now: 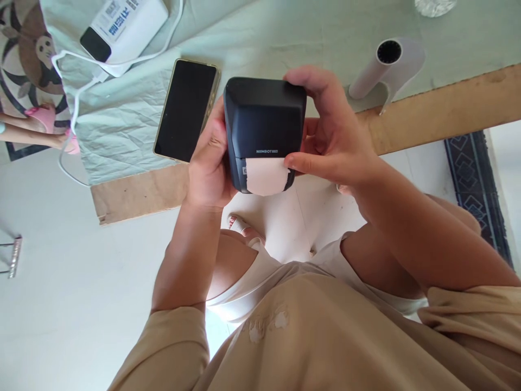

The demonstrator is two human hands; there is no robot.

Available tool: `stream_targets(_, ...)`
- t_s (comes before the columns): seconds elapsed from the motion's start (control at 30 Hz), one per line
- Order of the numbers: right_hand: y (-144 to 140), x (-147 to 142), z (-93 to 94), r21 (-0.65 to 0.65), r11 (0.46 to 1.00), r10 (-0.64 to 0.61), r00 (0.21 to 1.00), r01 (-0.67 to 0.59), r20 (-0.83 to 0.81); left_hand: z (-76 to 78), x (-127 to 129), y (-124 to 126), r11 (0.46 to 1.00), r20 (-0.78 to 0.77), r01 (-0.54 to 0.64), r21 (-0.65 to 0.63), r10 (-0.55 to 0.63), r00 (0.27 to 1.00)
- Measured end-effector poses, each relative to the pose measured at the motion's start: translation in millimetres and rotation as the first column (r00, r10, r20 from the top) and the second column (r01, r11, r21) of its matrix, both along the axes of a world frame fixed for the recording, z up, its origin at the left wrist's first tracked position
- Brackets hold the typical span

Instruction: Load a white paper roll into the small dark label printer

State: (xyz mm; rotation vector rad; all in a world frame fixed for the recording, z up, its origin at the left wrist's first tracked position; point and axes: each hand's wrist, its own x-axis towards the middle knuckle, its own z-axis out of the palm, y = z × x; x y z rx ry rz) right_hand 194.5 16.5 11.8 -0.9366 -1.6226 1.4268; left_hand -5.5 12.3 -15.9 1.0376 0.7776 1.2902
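Note:
A black label printer [265,117] marked NIIMBOT is held up between both hands, above the front edge of the table. From its slot hangs a strip of white label paper [266,176]. My left hand [209,157] is wrapped round the printer's left side, its fingers mostly hidden beneath. My right hand [329,125] grips the right side, with one finger at the upper corner and another digit touching the paper's right edge. Just left of the printer, a phone [186,108] with a dark screen lies on the cloth.
A pale green cloth [260,32] covers the table, whose wooden edge [443,108] shows in front. At the upper left lie a white device [126,32] and a white cable [75,98]. A pale cylindrical object [370,68] stands at right. Another person's feet [44,122] show at far left.

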Motion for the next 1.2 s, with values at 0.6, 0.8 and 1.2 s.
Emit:
stream_targets(0.6,-2,-13,42.0,0.514,0.732,-0.521,0.854,0.447,-0.001,4.9,0,-10,0.999,-0.098,0.05,-0.001,-0.05,0.994)
stream_targets(0.8,-3,-21,41.1,0.619,0.766,-0.501,0.763,0.172,0.408,-4.2,-2,-7,0.998,-0.119,0.041,0.055,-0.034,0.992)
stream_targets(1.2,-7,-23,54.3,0.327,0.922,-0.253,0.319,-0.207,0.913,-9.1,-5,-12,0.973,-0.12,0.178,0.148,-0.161,0.98)
